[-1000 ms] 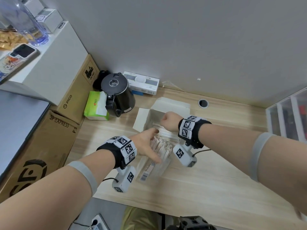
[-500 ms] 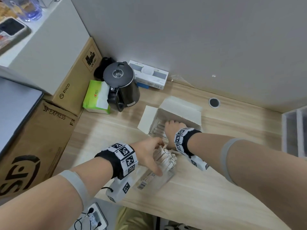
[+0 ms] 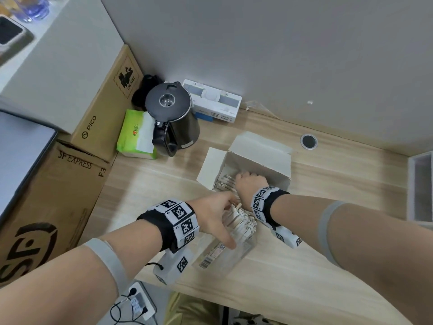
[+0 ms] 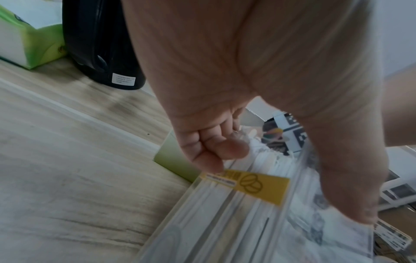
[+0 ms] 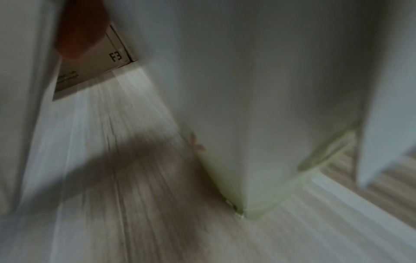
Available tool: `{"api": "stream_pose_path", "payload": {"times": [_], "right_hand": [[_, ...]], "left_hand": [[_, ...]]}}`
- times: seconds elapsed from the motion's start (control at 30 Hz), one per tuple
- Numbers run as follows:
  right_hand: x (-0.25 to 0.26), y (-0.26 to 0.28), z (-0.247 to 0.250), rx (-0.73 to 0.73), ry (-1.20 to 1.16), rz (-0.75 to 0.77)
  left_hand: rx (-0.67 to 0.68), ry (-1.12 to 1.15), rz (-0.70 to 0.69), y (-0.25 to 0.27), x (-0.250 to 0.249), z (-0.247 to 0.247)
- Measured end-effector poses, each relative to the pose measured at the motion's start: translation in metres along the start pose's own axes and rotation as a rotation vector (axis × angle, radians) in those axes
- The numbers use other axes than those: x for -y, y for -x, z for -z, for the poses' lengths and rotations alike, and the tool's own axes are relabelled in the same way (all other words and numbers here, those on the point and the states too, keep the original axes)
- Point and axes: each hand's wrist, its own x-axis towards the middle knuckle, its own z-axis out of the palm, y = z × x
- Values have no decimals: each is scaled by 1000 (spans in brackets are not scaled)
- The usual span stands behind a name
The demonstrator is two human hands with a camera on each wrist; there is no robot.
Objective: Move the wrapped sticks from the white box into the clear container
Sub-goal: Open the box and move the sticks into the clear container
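Note:
The white box (image 3: 262, 158) stands open on the wooden table, with wrapped sticks (image 3: 225, 182) lying along its left side. My right hand (image 3: 249, 181) is down inside it on the sticks, knuckles up and fingertips hidden. In front of it the clear container (image 3: 226, 252) leans tilted, with a bunch of wrapped sticks (image 3: 239, 220) poking out of its mouth. My left hand (image 3: 216, 218) grips the container near the rim. In the left wrist view my fingers (image 4: 211, 151) curl over the container's (image 4: 225, 222) edge above a yellow label (image 4: 254, 185). The right wrist view is blurred and shows only the box wall (image 5: 247, 106).
A black kettle (image 3: 173, 118) and a green tissue pack (image 3: 137, 134) stand at the back left. Stacked cardboard boxes (image 3: 70, 184) line the left side. A flat white box (image 3: 212, 102) lies by the wall, clear drawers (image 3: 420, 188) at the right. The table's front edge is near.
My right hand has gone from above the container down into the white box. My left hand has kept its grip on the container. The head view has shifted.

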Motion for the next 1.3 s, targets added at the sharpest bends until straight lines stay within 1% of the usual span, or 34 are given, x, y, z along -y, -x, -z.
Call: {"api": "stream_pose_path", "payload": {"times": [0.17,0.53,0.7,1.03,1.17,1.3], "right_hand": [[-5,-2,0,-3,-44,37],[-12,-8,-6,-50,-96,65],[-16,-6,-5,-81,-121,53],[-8,-2,-4,-123,-46,79],[-9,-6,-4,-46,-63,101],[-9,-9,-5,-32,-94,93]], "left_hand": [[-6,8,10,1,-2,0],[13,-4,31,-1,-2,0],[-1,2,40,-1,-3,-2],[6,41,51,-5,0,-6],[1,65,60,-8,3,-7],[-3,82,58,-10,4,-7]]}}
